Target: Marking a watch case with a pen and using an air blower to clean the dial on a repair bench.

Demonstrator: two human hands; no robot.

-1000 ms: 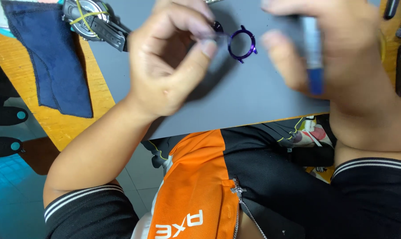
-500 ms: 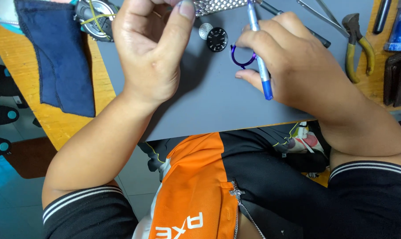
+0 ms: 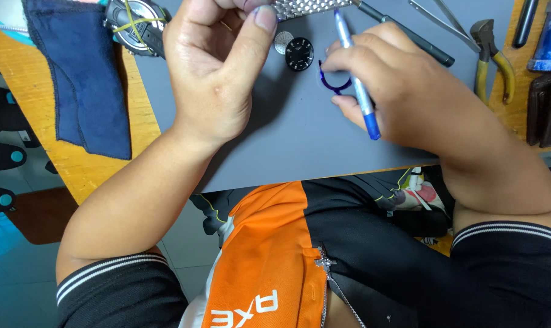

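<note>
Head view: I see grey mat (image 3: 287,146) on wooden bench (image 3: 63,164); right hand (image 3: 403,91) grasps blue pen (image 3: 357,85) beside purple ring (image 3: 331,82); left hand (image 3: 218,73) half curled, grip unclear.

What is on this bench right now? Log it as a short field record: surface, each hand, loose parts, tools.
surface: grey mat on a wooden bench
left hand: left hand raised over the mat, thumb up; what its fingers hold is hidden
right hand: right hand holds a blue pen-like tool, fingertips on a blue ring
loose parts: black dial, small silver disc
tools: pliers, tweezers
left side: dark blue cloth, wristwatch
</note>
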